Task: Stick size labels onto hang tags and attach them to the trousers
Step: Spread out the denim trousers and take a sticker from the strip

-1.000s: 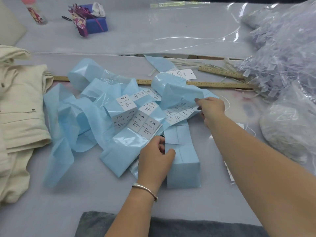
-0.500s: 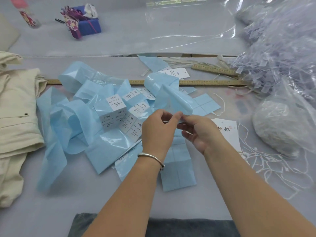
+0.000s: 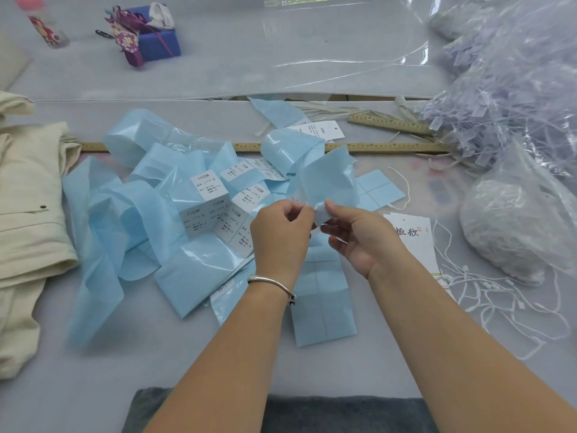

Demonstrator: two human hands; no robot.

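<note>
Your left hand (image 3: 282, 226) and right hand (image 3: 352, 232) meet above the table (image 3: 218, 364), each grip pinching the blue label strip (image 3: 327, 182). Peel slowly, I judge; the hang tag (image 3: 412, 235) lies just right, trousers (image 3: 28, 195) far left.
</note>
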